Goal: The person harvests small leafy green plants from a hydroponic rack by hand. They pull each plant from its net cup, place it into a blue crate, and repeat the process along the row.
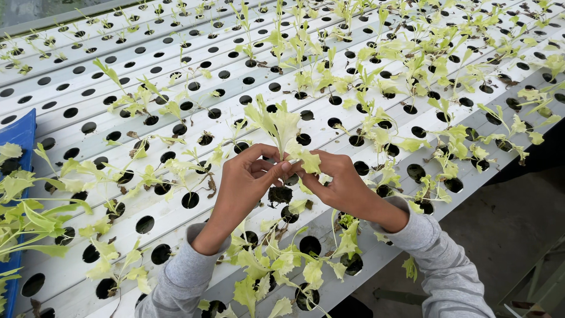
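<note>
A lettuce seedling (281,126) is held between both hands above the white hydroponic channels (176,50), which serve here as the landmark. The left hand (247,176) is closed on the seedling's stem from the left, its thumb and forefinger pinched together just under the leaves. The right hand (336,179) is closed on the same stem from the right, its fingertips met against those of the left hand, so that the plant is clamped at one point by both. The seedling is kept upright, its pale green frilled leaves spread above the fingers, and a dark root plug (280,194) is seen hanging below them, just over the channels and apart from their surface. Grey sleeves (438,259) are worn on both forearms, which are stretched across the near edge of the channels. The channels are pierced by rows of round holes (190,200); many holes are filled with small seedlings (412,65), more densely toward the far right, while others are left dark and open. A cluster of larger leafy plants (276,265) is seated in the near channel, directly beneath the wrists. A blue crate (20,135) with leafy plants is set at the left end of the channels. Bare ground (506,218) is seen beyond their right end.
</note>
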